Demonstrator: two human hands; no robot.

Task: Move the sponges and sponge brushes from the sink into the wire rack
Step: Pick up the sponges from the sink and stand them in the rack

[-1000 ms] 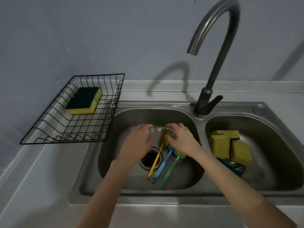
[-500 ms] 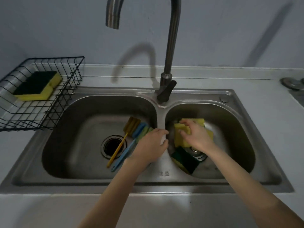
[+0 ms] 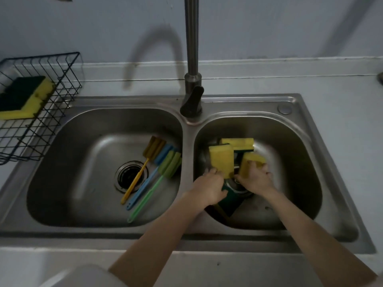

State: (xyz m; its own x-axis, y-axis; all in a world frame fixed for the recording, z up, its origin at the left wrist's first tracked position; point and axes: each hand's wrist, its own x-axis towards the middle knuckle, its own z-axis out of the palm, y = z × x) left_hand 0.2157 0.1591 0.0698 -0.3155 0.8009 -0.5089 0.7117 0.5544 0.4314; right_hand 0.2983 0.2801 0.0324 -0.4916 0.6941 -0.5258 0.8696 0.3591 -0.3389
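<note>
Both hands are down in the right basin (image 3: 294,154) of the steel sink. My left hand (image 3: 209,188) grips the lower end of an upright yellow sponge (image 3: 221,160). My right hand (image 3: 256,179) holds a second yellow sponge (image 3: 250,160). A third yellow sponge (image 3: 238,143) lies behind them, and a dark green one (image 3: 230,204) lies under my left wrist. In the left basin lie three sponge brushes: yellow (image 3: 143,168), blue (image 3: 151,177) and green (image 3: 157,183). The black wire rack (image 3: 51,112) at the far left holds one green-and-yellow sponge (image 3: 24,98).
The tall faucet (image 3: 191,59) stands between the basins at the back, its lever (image 3: 193,102) pointing forward. The left basin's drain (image 3: 129,176) is uncovered. A grey counter and wall surround the sink. A pale object (image 3: 83,276) sits at the bottom edge.
My left hand crossed from the divider into the right basin and took hold of a sponge. My right hand closed on another sponge. The view shifted right.
</note>
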